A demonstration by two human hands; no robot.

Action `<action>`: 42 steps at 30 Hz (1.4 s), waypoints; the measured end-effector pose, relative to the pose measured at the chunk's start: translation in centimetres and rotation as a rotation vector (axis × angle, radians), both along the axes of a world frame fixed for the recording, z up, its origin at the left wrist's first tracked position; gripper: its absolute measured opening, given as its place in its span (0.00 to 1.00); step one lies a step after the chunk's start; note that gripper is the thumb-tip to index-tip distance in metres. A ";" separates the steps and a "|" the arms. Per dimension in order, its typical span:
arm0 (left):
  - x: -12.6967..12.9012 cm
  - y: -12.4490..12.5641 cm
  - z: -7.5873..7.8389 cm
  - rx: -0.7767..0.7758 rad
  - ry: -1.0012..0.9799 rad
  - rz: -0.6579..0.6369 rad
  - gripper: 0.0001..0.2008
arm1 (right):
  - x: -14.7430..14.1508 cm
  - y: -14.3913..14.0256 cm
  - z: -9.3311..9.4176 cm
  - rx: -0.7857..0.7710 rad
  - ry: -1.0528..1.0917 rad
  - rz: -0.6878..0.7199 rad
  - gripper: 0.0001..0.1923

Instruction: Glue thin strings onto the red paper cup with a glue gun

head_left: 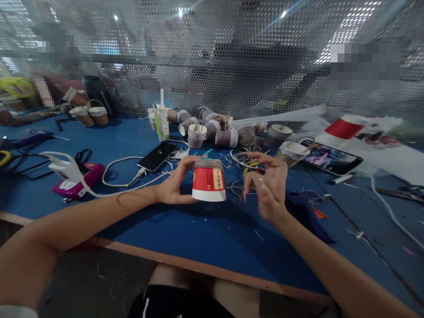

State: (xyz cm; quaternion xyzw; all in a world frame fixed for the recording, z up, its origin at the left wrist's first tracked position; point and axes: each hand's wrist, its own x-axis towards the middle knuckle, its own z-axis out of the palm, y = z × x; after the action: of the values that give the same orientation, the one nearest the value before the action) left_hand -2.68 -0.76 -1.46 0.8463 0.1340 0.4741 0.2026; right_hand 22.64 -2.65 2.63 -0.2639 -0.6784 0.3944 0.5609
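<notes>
My left hand [174, 187] grips a red and white paper cup [208, 181] held upside down above the blue table [198, 234]; thin cord is wound around the cup's upper band. My right hand [268, 185] hovers just right of the cup with fingers curled and pinched, seemingly on a thin strand, though blur hides what it holds. Loose coils of cord [243, 161] lie on the table behind the hands.
Several cord-wrapped cups [215, 128] cluster at the back by a perforated metal screen. A black phone [157, 155] with white cable, a glue gun [68, 170] on a pink item, a drink carton [162, 123], a tablet [331, 158] and a red cup stack [344, 128] lie around.
</notes>
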 end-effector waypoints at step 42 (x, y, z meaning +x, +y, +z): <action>0.4 0.1 0.0 0.105 0.023 0.295 0.40 | -0.3 -2.1 -0.2 0.118 -0.204 0.228 0.12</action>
State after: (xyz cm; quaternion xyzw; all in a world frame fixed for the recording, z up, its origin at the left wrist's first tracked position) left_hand -2.33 -0.64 -1.43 0.8323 0.2343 0.4952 0.0845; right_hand 22.39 -4.77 2.44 -0.1901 -0.7795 0.3861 0.4553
